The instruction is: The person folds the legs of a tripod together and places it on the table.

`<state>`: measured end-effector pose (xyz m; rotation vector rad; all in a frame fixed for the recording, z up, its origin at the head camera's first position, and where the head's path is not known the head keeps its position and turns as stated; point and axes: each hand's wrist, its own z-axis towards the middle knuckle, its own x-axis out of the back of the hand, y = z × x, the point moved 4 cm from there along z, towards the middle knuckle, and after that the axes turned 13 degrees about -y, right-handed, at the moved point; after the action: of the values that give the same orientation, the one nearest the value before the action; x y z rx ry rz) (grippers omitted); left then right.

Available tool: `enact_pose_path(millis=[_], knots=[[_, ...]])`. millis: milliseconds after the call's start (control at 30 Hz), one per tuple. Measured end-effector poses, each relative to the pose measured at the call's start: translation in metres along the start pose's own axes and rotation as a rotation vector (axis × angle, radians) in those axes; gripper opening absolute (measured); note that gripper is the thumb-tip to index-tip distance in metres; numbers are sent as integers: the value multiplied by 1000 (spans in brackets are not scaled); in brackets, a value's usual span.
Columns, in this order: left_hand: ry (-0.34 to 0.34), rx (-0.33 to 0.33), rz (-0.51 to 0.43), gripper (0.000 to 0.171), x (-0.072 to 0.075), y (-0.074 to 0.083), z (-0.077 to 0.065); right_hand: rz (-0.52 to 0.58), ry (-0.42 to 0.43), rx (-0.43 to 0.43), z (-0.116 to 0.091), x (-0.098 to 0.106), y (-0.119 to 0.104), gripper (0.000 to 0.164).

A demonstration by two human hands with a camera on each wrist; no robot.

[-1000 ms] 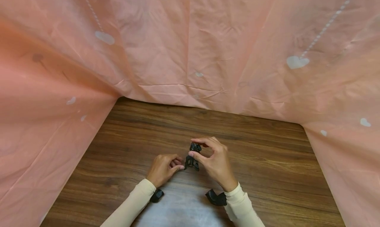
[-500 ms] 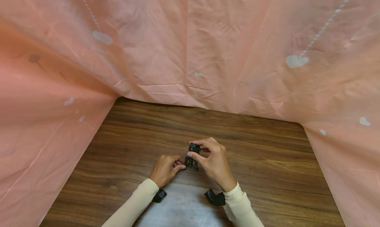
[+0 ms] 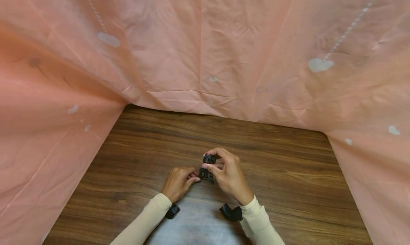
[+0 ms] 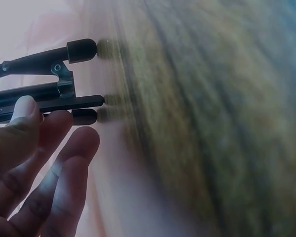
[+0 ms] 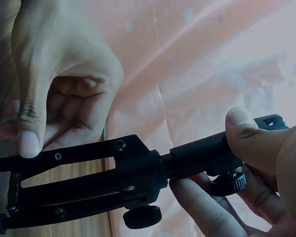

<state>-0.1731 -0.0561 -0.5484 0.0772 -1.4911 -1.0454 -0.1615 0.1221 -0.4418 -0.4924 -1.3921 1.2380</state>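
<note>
A small black tabletop tripod (image 3: 209, 159) stands near the middle of the table, its legs pointing down. My right hand (image 3: 231, 174) grips the upper column, thumb on one side and fingers on the other, close to a ribbed knob (image 5: 229, 183). With thumb and index finger, my left hand (image 3: 179, 182) pinches one of the legs (image 4: 54, 102); its other fingers are loosely curled. Below the collar sticks out a second knob (image 5: 142, 217). In the left wrist view, rubber feet (image 4: 82, 50) end the legs, right at the wood surface.
The wood-grain table (image 3: 272, 159) is enclosed at the back and both sides by a pink curtain (image 3: 224, 60) with white hearts. A black device (image 3: 172, 211) sits at the left wrist and another black device (image 3: 231, 213) at the right wrist.
My left hand has shifted slightly right along with the leg it pinches, and the legs look closer together. My right hand keeps its grip on the tripod, drifting slightly left.
</note>
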Motion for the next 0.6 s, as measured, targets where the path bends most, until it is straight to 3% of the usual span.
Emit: enact_pose_path(millis=[200, 367, 467, 600], knots=[[1, 0, 21, 12, -1, -2, -2, 0, 1, 4, -1, -2, 1, 25], [-41, -8, 18, 14, 3, -2, 1, -15, 11, -9, -2, 1, 4, 27], [-76, -4, -4, 20, 14, 0, 4, -25, 12, -9, -4, 5, 6, 36], [-90, 6, -9, 31, 40, 9, 7, -5, 24, -8, -11, 11, 14, 49]])
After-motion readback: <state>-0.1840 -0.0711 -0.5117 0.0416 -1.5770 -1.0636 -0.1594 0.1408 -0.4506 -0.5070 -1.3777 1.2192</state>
